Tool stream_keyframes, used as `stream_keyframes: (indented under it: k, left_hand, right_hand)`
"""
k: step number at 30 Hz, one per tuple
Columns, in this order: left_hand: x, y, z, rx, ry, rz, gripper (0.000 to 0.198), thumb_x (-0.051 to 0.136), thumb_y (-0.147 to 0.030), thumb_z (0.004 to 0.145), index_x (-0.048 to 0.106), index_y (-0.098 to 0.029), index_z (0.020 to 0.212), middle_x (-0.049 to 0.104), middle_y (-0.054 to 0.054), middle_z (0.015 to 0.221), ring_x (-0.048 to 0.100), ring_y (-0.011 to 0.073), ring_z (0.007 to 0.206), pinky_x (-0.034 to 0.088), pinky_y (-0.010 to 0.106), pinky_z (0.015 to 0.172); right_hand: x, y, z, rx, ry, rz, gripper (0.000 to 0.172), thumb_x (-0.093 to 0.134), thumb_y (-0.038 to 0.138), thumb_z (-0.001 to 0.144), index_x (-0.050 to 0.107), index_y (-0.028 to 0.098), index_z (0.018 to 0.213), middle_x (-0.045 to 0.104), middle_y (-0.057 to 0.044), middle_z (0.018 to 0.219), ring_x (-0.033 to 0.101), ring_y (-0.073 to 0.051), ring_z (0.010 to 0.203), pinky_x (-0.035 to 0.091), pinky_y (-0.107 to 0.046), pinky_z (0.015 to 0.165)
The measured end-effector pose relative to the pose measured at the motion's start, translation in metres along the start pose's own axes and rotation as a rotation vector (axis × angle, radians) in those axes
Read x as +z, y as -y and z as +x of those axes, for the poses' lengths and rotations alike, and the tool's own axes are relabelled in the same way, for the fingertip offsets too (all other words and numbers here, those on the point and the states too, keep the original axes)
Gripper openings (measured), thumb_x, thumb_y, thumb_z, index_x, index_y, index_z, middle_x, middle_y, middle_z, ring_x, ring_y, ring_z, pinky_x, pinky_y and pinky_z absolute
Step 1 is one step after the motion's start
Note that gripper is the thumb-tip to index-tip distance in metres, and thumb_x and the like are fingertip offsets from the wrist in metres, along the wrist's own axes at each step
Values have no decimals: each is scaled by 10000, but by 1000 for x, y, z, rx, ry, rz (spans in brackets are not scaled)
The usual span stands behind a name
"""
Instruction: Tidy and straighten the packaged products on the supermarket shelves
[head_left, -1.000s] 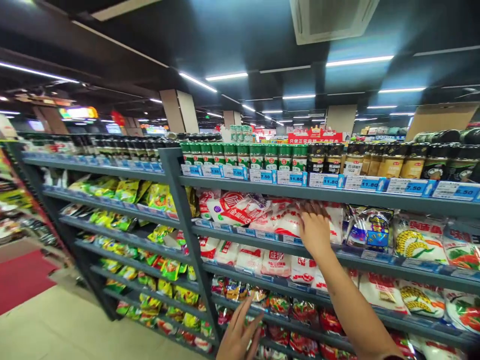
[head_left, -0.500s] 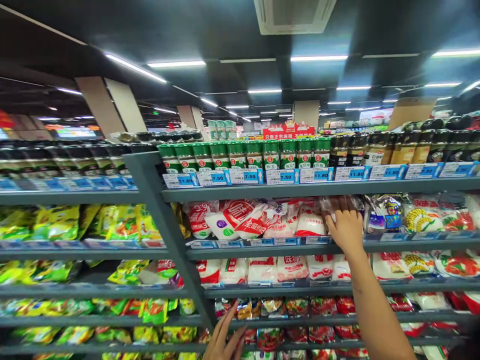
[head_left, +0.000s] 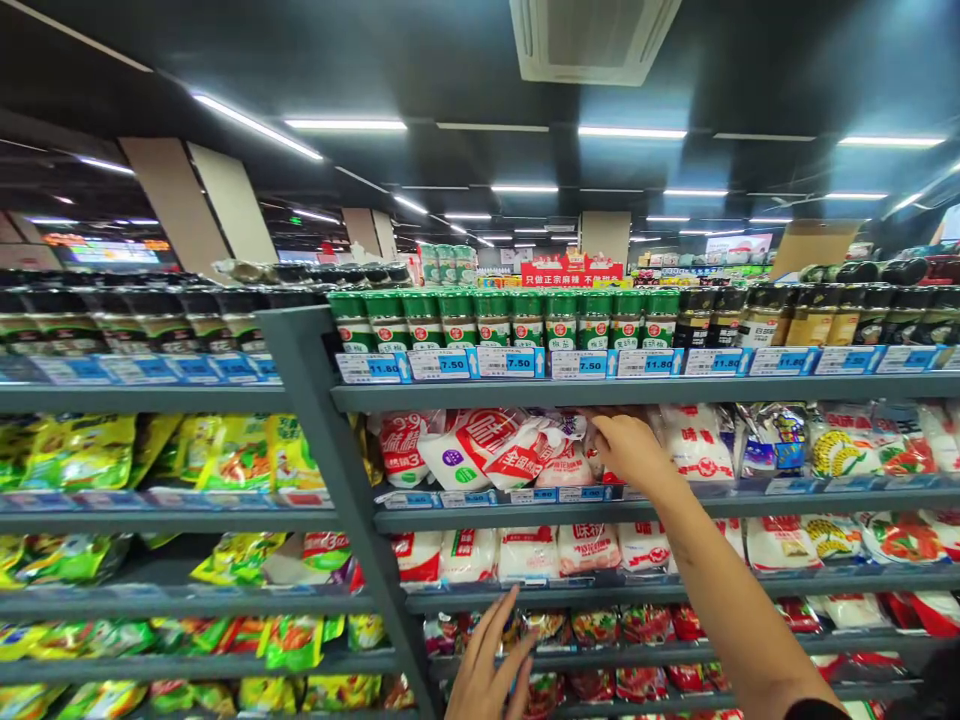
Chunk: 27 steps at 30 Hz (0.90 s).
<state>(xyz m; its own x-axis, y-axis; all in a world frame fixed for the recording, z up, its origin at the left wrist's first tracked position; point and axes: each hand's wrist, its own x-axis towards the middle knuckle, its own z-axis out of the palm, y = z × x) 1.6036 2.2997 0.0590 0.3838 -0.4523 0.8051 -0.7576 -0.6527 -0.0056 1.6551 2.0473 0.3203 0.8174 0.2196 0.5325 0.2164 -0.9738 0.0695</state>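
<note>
My right hand (head_left: 634, 452) reaches into the second shelf from the top, its fingers bent over the upper edge of a white-and-red bag of MSG (head_left: 574, 462); the fingertips are hidden. To its right an upright bag of MSG (head_left: 697, 445) shows its full front. Leftward, another white-and-red bag (head_left: 457, 450) leans against its neighbours. My left hand (head_left: 491, 665) hangs lower down before the shelves, holding nothing, with its fingers stretched out and apart.
Green-capped spice jars (head_left: 525, 318) and black-capped jars (head_left: 772, 315) line the top shelf above price tags (head_left: 510, 363). A slanted grey upright (head_left: 337, 480) divides the bays. Yellow packets (head_left: 240, 450) fill shelves at left. More white bags (head_left: 529, 553) lie one shelf below.
My right hand has moved left along the shelf, uncovering the upright bag of MSG. My left hand has shifted slightly right in view, fingers still spread. The view has moved slightly.
</note>
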Motion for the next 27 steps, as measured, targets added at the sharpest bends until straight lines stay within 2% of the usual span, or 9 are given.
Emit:
stream_keyframes:
  k: [5, 8, 10, 12, 15, 17, 20, 24, 27]
  left_hand:
    - [-32, -2, 75, -4, -274, 65, 443, 609, 2, 821, 606, -182, 1224, 466, 199, 1408, 471, 315, 1286, 478, 473, 995]
    - [-44, 2, 127, -99, -462, 88, 456, 669, -69, 816, 583, -170, 1252, 429, 216, 1438, 451, 345, 1298, 436, 527, 1023]
    - [-46, 6, 155, -154, -466, 108, 482, 686, -133, 829, 562, -174, 1293, 375, 223, 1477, 403, 370, 1338, 422, 558, 1035]
    - [-45, 9, 172, -175, -429, 134, 486, 688, -177, 843, 550, -187, 1309, 379, 215, 1470, 379, 375, 1357, 414, 570, 1048]
    - [-40, 13, 179, -165, -465, 119, 394, 686, -146, 840, 569, -176, 1215, 528, 181, 1296, 475, 322, 1265, 453, 516, 1022]
    - [-37, 13, 173, -127, -558, 67, 363, 689, -89, 818, 547, -156, 1145, 606, 149, 1143, 544, 278, 1167, 487, 461, 979]
    - [-40, 10, 162, -94, -607, 85, 445, 676, -57, 786, 512, -129, 1194, 654, 116, 1021, 598, 258, 1062, 441, 497, 1022]
    - [-53, 6, 153, -88, -395, 135, 520, 523, -16, 766, 581, -165, 1260, 654, 129, 1152, 585, 271, 1117, 430, 491, 1020]
    - [-56, 6, 144, 48, -367, 70, 509, 420, -22, 824, 581, -149, 1290, 642, 141, 1272, 542, 261, 1244, 449, 433, 1012]
  right_hand:
    - [3, 14, 3, -89, -84, 67, 452, 607, 180, 886, 587, 247, 1333, 685, -54, 1176, 632, -261, 1013, 468, -360, 832]
    - [10, 22, 10, -22, -87, 20, 278, 558, 154, 933, 692, 222, 1167, 729, -70, 1062, 668, -273, 927, 468, -363, 749]
    - [14, 23, 10, -31, -136, 23, 241, 528, 125, 951, 716, 208, 1076, 742, -66, 1005, 673, -270, 903, 459, -370, 749]
    - [18, 21, 2, -127, -312, 85, 233, 515, 97, 956, 701, 193, 1058, 740, -51, 1025, 665, -257, 933, 445, -395, 837]
    - [27, 14, -23, -308, -635, 221, 222, 481, 73, 975, 668, 144, 1072, 730, -69, 1066, 654, -227, 995, 402, -409, 980]
    - [33, 9, -41, -365, -706, 275, 233, 458, 78, 994, 648, 123, 1120, 714, -96, 1119, 634, -218, 1066, 401, -396, 995]
    - [39, 3, -67, -443, -672, 318, 275, 427, 90, 1015, 621, 134, 1205, 690, -95, 1186, 591, -224, 1151, 402, -415, 973]
    - [35, 4, -103, -542, -636, 325, 357, 392, 108, 1033, 573, 186, 1330, 699, -51, 1185, 600, -226, 1128, 403, -448, 946]
    - [26, 4, -129, -506, -615, 294, 473, 478, 132, 999, 469, 303, 1439, 718, 3, 1141, 625, -231, 1101, 428, -464, 943]
